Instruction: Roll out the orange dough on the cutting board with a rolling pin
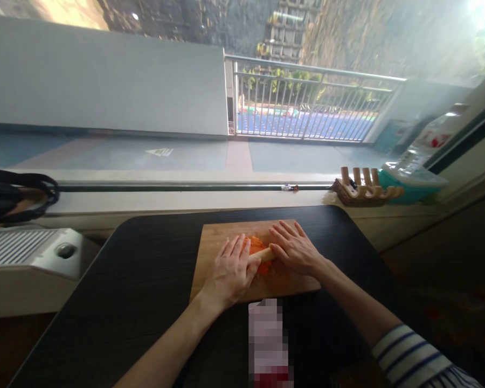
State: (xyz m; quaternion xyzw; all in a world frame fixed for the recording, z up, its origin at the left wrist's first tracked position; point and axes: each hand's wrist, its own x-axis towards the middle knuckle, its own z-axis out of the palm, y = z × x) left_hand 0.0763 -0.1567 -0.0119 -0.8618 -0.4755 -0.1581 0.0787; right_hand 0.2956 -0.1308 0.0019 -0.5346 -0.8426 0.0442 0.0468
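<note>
A short wooden rolling pin (263,255) lies across a flat orange mass (255,245), which looks like dough or clay. Under it is a wooden board (210,242) on the dark table. My left hand (230,269) holds the pin's left end, its fingers laid over it and pointing away from me. At the other end, my right hand (294,248) presses on the pin with its fingers reaching forward. Both palms hide the pin's ends, and the hands cover part of the orange mass.
The black table (145,280) stands against a window sill (178,202). On the sill at right are a wooden rack (364,188), a turquoise container (412,186) and a plastic bottle (428,140). A blurred pale object (269,334) lies near the board's front edge. A white unit (36,258) stands left.
</note>
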